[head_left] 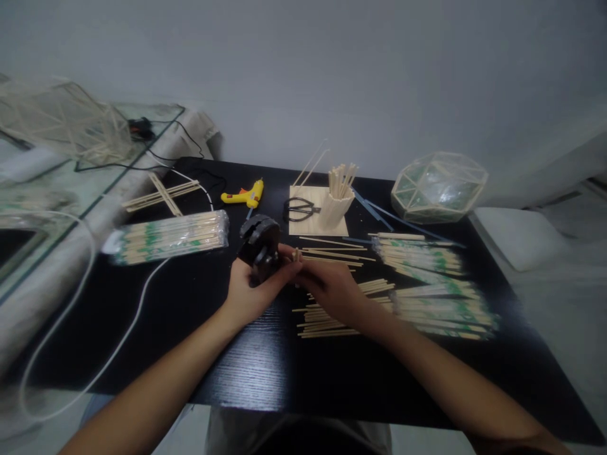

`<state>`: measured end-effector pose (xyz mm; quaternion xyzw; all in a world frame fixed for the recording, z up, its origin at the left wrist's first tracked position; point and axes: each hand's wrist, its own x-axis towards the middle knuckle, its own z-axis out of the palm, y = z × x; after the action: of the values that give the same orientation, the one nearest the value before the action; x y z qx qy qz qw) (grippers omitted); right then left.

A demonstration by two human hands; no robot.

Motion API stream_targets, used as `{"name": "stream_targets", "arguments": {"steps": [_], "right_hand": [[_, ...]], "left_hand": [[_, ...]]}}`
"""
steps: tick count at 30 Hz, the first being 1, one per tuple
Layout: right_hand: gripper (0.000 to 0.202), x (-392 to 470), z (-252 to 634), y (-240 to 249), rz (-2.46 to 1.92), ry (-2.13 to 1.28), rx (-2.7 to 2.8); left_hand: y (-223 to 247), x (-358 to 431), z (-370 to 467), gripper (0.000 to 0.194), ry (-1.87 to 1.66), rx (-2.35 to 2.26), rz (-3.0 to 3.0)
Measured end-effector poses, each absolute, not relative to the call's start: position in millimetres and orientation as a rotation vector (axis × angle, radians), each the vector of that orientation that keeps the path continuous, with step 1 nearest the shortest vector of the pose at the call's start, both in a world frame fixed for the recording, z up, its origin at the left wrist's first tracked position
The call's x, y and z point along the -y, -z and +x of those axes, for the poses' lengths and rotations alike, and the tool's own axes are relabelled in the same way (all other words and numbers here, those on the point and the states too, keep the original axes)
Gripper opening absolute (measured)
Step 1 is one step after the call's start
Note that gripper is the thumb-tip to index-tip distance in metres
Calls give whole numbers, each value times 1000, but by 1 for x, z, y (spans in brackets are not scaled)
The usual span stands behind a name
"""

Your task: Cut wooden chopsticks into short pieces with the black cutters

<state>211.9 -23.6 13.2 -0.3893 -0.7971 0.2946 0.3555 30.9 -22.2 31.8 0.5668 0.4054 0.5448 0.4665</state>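
My left hand is closed around a black tool with a rounded, ridged head; its exact kind is unclear. My right hand meets the left one above the middle of the table, fingers pinched together. Between the fingertips shows the pale end of a small wooden stick, most of it hidden. Loose wooden sticks lie below and behind my right hand. Just beyond the hands, a wooden board carries black-handled scissors and a holder made of sticks, filled with upright sticks.
A yellow glue gun lies at the back of the black table. Bagged sticks lie left and right. A faceted stick-framed shape stands back right. A white cable loops along the left, near a glass-topped surface.
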Motion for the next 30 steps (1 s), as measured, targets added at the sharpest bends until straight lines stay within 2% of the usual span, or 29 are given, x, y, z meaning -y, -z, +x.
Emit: {"name": "stream_targets", "arguments": {"steps": [30], "right_hand": [[18, 23, 215, -13, -985, -749, 1995]], "left_hand": [[-26, 22, 30, 15, -1282, -1006, 1465]]}}
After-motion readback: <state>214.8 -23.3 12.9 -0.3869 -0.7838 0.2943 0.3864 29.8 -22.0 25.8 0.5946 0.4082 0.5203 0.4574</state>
